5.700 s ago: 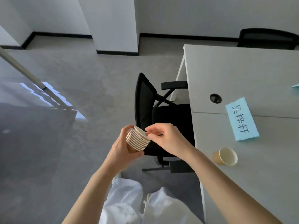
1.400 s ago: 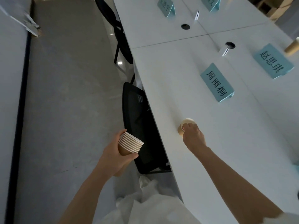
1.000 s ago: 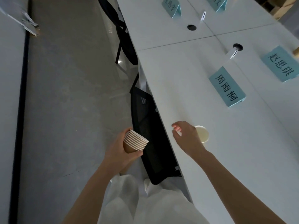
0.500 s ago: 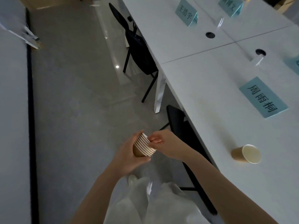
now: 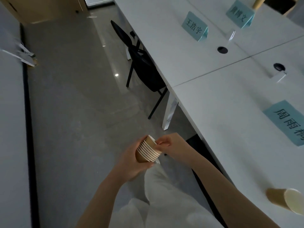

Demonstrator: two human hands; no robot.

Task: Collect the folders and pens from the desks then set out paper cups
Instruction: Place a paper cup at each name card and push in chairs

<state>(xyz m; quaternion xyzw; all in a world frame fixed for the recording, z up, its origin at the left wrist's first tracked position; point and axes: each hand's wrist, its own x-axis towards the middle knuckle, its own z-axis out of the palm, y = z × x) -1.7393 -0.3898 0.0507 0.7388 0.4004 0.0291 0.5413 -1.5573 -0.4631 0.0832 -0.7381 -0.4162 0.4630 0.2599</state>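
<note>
The left hand (image 5: 131, 160) is wrapped around a nested stack of paper cups (image 5: 146, 151), held tilted over the floor, off the near long edge of the white bench (image 5: 222, 99). The right hand (image 5: 171, 143) pinches the rim of the top cup (image 5: 151, 140), which sits partly drawn out of the stack. A single paper cup (image 5: 286, 204) stands on the bench near its near edge, at the lower right. Three pale blue name cards sit further in: one (image 5: 286, 120) just beyond that cup, another (image 5: 195, 27) and a third (image 5: 240, 13) toward the far end. A black chair (image 5: 141, 63) is tucked against the bench's near edge.
</note>
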